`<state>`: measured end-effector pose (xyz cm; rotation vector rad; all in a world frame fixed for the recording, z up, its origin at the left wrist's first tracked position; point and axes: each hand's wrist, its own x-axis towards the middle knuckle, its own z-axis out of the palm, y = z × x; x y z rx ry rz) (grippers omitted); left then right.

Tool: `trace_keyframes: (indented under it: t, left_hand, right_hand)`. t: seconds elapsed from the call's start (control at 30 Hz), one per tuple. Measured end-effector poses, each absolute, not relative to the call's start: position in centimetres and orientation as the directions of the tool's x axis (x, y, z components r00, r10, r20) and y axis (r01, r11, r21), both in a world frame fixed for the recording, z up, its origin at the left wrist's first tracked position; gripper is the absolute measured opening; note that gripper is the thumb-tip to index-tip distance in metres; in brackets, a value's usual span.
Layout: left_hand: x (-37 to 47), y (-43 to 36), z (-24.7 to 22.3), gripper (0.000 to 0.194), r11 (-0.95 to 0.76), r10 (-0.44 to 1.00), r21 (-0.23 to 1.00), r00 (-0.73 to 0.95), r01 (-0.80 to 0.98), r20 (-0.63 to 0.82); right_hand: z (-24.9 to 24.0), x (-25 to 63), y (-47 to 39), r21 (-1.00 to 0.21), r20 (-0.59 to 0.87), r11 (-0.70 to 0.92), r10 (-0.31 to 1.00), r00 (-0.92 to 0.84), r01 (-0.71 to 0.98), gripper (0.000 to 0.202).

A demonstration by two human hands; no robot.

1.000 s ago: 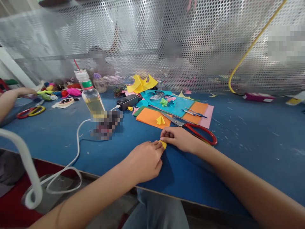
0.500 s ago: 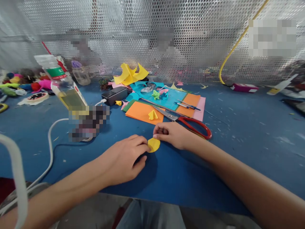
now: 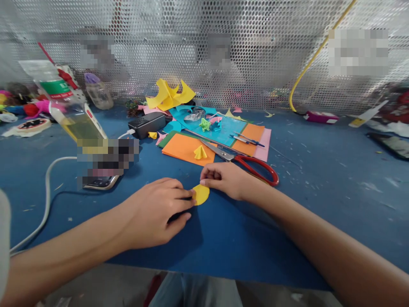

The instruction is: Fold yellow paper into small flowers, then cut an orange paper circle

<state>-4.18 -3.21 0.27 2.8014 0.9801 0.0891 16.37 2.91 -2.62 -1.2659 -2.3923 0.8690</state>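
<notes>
A small yellow paper circle (image 3: 202,195) lies between my two hands, near the front of the blue table. My right hand (image 3: 225,179) pinches its upper edge between thumb and forefinger, the other fingers curled in. On the circle's left edge rest the fingertips of my left hand (image 3: 158,213), which is open, its fingers stretched out and its thumb apart. Just beyond the hands, a small folded yellow paper piece (image 3: 200,152) sits on orange paper sheets (image 3: 179,148). Red-handled scissors (image 3: 255,164) lie behind my right hand, blades pointing left over the sheets.
A bottle of yellowish liquid (image 3: 68,106) and a phone (image 3: 102,181) stand at left, with a white cable (image 3: 47,187). A black box (image 3: 147,124), yellow paper scraps (image 3: 169,96) and blue paper (image 3: 230,130) lie farther back, before a perforated metal screen (image 3: 179,47).
The whole view has shifted, so things appear farther left. My left fingers are spread a little more at the circle's edge. My right hand keeps its pinch.
</notes>
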Motion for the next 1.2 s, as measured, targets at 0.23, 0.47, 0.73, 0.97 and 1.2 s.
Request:
trace_keyframes:
  t: [0.23, 0.47, 0.73, 0.97, 1.2]
  left_hand:
    - [-2.6, -1.2, 0.6, 0.026, -0.615, 0.763, 0.294, 0.646, 0.732, -0.014]
    - [-1.8, 0.7, -0.6, 0.016, -0.375, 0.875, 0.507, 0.477, 0.776, -0.084]
    - [-2.7, -0.2, -1.7, 0.027, -0.517, 0.835, 0.370, 0.550, 0.772, 0.019]
    - [-2.9, -1.1, -1.1, 0.037, -0.570, 0.808, 0.249, 0.589, 0.783, -0.002]
    - [-3.3, -0.7, -0.6, 0.036, -0.496, 0.841, 0.339, 0.540, 0.799, -0.041]
  right_hand:
    - [-2.3, 16.5, 2.9, -0.632, -0.042, 0.444, 0.799, -0.600, 0.635, 0.007]
    - [-2.2, 16.6, 3.0, -0.588, -0.008, 0.533, 0.749, -0.663, 0.609, 0.011]
    - [-1.8, 17.1, 2.8, -0.369, -0.004, 0.726, 0.624, -0.782, 0.581, 0.022]
    - [-0.7, 16.8, 1.2, -0.217, -0.136, 0.683, 0.686, -0.715, 0.697, 0.020]
    - [-1.0, 16.4, 1.3, -0.341, -0.083, 0.609, 0.739, -0.668, 0.716, 0.024]
